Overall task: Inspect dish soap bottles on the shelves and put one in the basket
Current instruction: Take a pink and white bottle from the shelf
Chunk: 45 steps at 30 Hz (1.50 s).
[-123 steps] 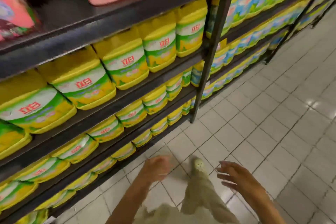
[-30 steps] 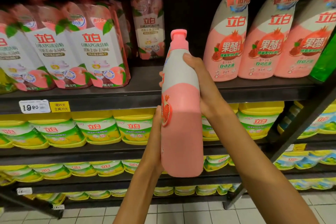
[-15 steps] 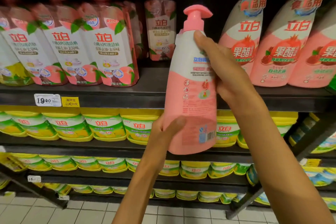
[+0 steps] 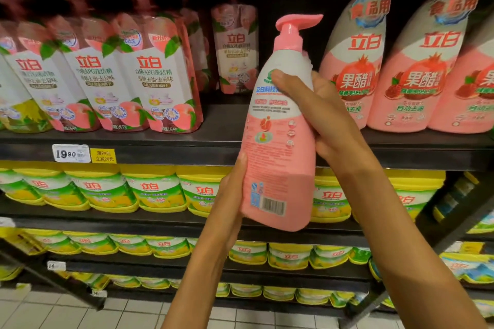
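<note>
Gap on top shelf [image 4: 227,125]: bare board between the peach refill pouches [image 4: 149,80] at left and the pomegranate pump bottles [image 4: 358,69] at right. One pouch-style pump bottle [image 4: 235,48] stands far back in that gap; room in front of it.

The held pink bottle [image 4: 278,147], gripped by the right hand [image 4: 320,112] high and the left hand [image 4: 230,195] low, hangs near, in front of the right part of the gap.

Lower shelves: yellow tubs [image 4: 152,189] packed edge to edge, no slot between them. Dark slanted upright [image 4: 454,227] crosses at lower right. Bare floor tiles [image 4: 120,315] show at lower left, below the shelves.
</note>
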Motion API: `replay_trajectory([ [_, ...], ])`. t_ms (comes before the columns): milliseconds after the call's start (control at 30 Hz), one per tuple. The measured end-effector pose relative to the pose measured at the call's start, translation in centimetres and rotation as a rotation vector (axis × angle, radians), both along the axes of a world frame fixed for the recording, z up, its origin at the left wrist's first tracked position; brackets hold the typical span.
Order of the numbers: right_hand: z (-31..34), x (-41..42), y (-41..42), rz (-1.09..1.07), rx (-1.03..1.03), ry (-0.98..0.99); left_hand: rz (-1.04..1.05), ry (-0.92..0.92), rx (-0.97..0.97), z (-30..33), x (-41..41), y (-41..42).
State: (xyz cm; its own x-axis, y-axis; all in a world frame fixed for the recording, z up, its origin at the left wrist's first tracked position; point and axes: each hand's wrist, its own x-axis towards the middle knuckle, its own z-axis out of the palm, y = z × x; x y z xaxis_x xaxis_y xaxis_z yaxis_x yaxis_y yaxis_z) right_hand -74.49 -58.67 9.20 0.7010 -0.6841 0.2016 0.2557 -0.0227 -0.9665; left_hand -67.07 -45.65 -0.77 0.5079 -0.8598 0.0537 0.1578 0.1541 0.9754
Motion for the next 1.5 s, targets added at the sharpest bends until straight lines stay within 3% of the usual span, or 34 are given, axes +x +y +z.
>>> replay_trajectory([
  [167,0.7,-0.6,-0.7,0.114,0.016,-0.069,0.079,0.180,-0.071,0.2,-0.6,-1.5],
  [233,0.2,-0.3,-1.2,0.231,0.143,-0.224,0.071,0.314,-0.079,0.3,-1.0,-1.9],
  [333,-0.4,0.8,-1.8,0.376,0.377,-0.287,0.070,0.430,-0.098,0.3,-2.0,-1.1],
  [467,-0.6,0.8,-2.3,0.294,0.274,-0.287,-0.017,0.273,-0.007,0.4,-1.2,-1.8],
  [633,0.1,0.4,-2.0,0.047,-0.023,-0.155,-0.101,0.016,-0.020,1.1,1.0,-1.3],
  [733,0.7,0.8,-1.8,-0.054,-0.071,-0.125,-0.024,-0.116,-0.002,1.6,0.2,-1.6],
  [867,2.3,1.8,-2.5,-0.044,-0.149,-0.003,0.037,-0.062,-0.021,2.5,-0.1,-2.8],
  [1033,3.6,3.0,-4.7,0.025,-0.132,0.118,-0.024,0.210,-0.182,4.9,1.2,-3.8],
  [1167,3.6,3.8,-5.1,-0.005,-0.130,0.177,-0.055,0.228,-0.212,5.7,2.3,-4.3],
  [1333,4.7,3.8,-5.3,-0.027,-0.263,-0.004,-0.022,0.029,-0.124,6.0,3.5,-5.7],
  [1500,4.5,4.1,-5.6,-0.122,-0.426,-0.251,0.057,-0.097,-0.181,5.8,5.9,-7.9],
])
